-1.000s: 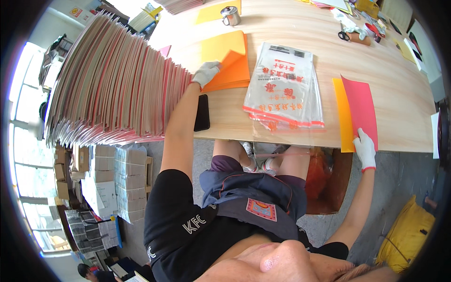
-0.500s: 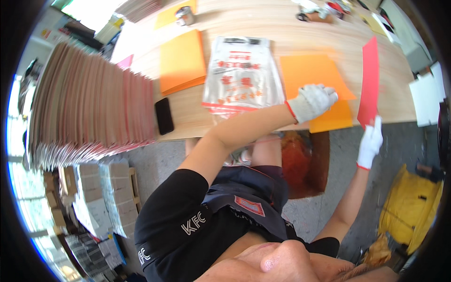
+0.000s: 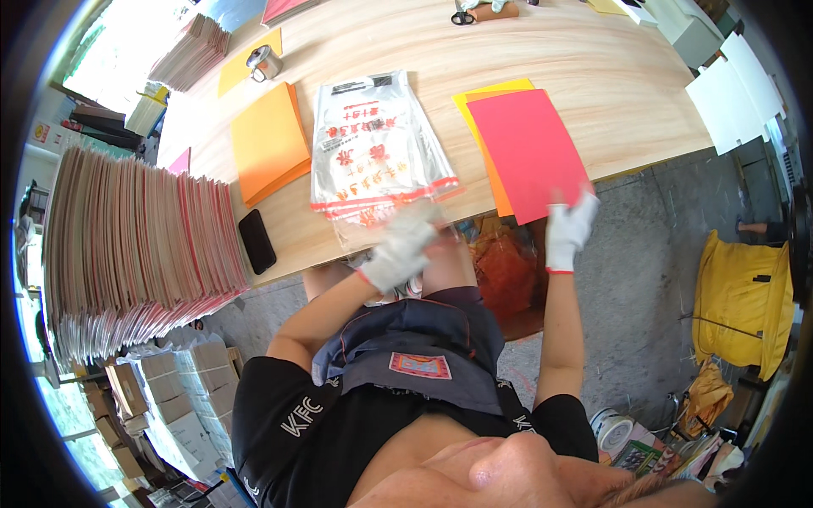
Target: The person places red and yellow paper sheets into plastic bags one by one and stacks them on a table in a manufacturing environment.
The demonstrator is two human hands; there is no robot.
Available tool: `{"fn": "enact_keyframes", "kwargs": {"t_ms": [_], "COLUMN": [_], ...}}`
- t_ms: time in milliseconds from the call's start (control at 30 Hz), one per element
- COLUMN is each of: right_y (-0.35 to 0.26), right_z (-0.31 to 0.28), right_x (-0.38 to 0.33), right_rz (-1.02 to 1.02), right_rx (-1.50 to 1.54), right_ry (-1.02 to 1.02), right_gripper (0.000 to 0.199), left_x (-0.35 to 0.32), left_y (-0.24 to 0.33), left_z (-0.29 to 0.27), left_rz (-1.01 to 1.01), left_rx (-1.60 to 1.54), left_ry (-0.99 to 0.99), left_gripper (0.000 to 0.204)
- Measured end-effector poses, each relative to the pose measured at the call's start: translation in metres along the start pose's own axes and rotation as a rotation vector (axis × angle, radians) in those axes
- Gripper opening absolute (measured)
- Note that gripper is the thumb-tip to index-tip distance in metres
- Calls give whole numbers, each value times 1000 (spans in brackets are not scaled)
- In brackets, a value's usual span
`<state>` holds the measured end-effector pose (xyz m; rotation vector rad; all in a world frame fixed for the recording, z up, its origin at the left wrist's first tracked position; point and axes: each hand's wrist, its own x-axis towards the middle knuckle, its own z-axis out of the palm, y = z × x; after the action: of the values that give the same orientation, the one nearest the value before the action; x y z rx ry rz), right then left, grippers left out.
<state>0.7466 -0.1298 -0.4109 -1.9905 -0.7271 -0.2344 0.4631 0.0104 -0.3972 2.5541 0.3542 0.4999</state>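
Note:
A red sheet of card lies over an orange sheet and a yellow sheet, whose edges show along its left and far sides. My right hand, in a white glove, grips the red sheet by its near right corner. To the left, a clear plastic bag with red print lies flat on the table. My left hand, also gloved, is at the bag's near edge; motion smears its fingers. Left of the bag is a stack of orange sheets.
A tall stack of card-like sheets stands at the left, beside a black phone. Farther back are a metal mug and scissors. White sheets hang over the table's right edge.
The red sheet, held up on edge at the right before, now lies over the orange and yellow sheets. My left hand has left the orange sheets and moved left to the bag's near edge.

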Motion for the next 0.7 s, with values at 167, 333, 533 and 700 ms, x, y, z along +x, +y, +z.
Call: {"fn": "enact_keyframes", "kwargs": {"t_ms": [167,333,533,700], "right_y": [51,47,42,42], "right_z": [-6,6,13,40], "right_x": [3,12,31,34], "right_rz": [1118,885,929,921], "right_rx": [1024,1000,1181,1137], "right_ry": [-256,-116,-125,-109], "right_gripper": [43,42,37,34], "left_x": [-31,0,-9,-17], "left_y": [-48,-54,-49,-33], "left_z": [-38,-44,-53,-55], "left_rz": [-221,-153,-176,-198], "left_rx": [392,463,288,224], "left_ry": [-9,25,127,87], "left_gripper": [53,50,47,59]}}
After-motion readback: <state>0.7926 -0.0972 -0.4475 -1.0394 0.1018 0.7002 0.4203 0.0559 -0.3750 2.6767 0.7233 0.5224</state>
